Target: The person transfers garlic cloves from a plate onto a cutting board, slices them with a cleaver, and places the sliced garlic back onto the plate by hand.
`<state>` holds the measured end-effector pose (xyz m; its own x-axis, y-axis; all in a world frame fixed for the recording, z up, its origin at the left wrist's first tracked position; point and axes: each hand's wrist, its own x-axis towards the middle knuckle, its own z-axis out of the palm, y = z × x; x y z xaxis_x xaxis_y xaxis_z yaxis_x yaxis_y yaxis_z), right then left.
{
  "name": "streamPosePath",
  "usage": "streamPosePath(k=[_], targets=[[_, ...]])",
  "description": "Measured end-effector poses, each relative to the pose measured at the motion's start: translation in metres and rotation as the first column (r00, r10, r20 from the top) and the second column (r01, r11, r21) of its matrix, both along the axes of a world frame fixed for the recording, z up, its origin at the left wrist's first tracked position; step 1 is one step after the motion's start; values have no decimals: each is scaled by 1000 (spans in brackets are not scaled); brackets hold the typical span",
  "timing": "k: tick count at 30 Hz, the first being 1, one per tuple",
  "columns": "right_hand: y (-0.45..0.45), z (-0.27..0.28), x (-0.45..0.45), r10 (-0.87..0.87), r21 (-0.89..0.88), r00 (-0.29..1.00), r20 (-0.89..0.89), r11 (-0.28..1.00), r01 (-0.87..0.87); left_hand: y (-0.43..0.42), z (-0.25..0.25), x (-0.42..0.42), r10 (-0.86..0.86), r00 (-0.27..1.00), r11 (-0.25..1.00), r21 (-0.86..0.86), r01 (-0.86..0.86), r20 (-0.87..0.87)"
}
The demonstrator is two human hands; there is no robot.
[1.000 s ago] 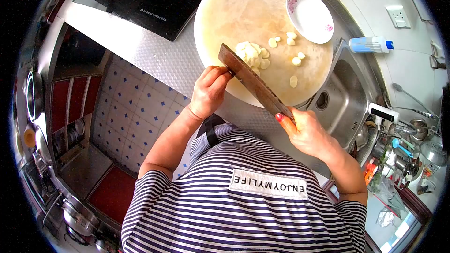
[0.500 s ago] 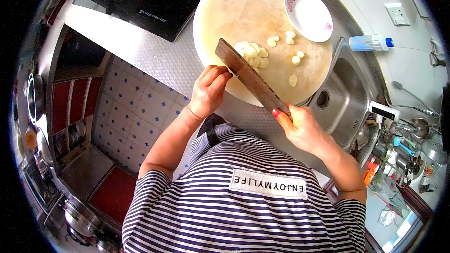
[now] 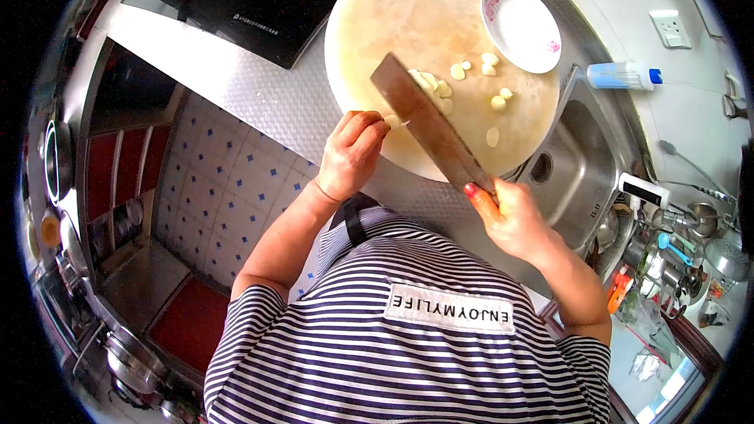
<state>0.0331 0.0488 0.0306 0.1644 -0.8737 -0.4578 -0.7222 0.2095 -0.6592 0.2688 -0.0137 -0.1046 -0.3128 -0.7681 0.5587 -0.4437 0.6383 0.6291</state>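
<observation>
My right hand [image 3: 514, 216] grips the handle of a broad cleaver [image 3: 428, 119], its blade slanting across the near part of a round cutting board [image 3: 369, 20]. My left hand [image 3: 355, 149] is closed in a pinch at the board's near left edge. A pale garlic clove [image 3: 393, 121] shows at its fingertips, just left of the blade. Behind the blade and partly hidden by it lies a pile of garlic slices [image 3: 444, 90]. Several small garlic cloves [image 3: 499, 102] sit farther right, with a single slice [image 3: 492, 137] below them.
A white flower-patterned plate [image 3: 522, 27] rests on the board's far right. Right of the board is a steel sink [image 3: 581, 141], with a blue-capped bottle [image 3: 624, 75] beyond it. A black gas stove [image 3: 236, 12] stands at far left. Utensils crowd the right counter.
The cleaver has shifted slightly right and turned to show more of its blade face, away from my left fingertips. More of the garlic clove shows there. My left hand has barely moved.
</observation>
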Motion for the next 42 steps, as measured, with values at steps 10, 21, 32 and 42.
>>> streamPosePath(k=[10,21,32,42], targets=[[1,-15,-13,4,5,999,-54,1000,-4,-9,21,-7,-46,991,964,264,12,124],[-7,-24,-24,-100,236,989,107,969,73,-14,10,-3,-91,992,965,254,66,89],[-6,-24,-32,-156,354,980,126,929,102,1,17,-7,224,952,889,357,-288,210],[-4,-37,-38,-314,526,926,209,835,165,-13,25,-5,58,927,893,396,-214,369]])
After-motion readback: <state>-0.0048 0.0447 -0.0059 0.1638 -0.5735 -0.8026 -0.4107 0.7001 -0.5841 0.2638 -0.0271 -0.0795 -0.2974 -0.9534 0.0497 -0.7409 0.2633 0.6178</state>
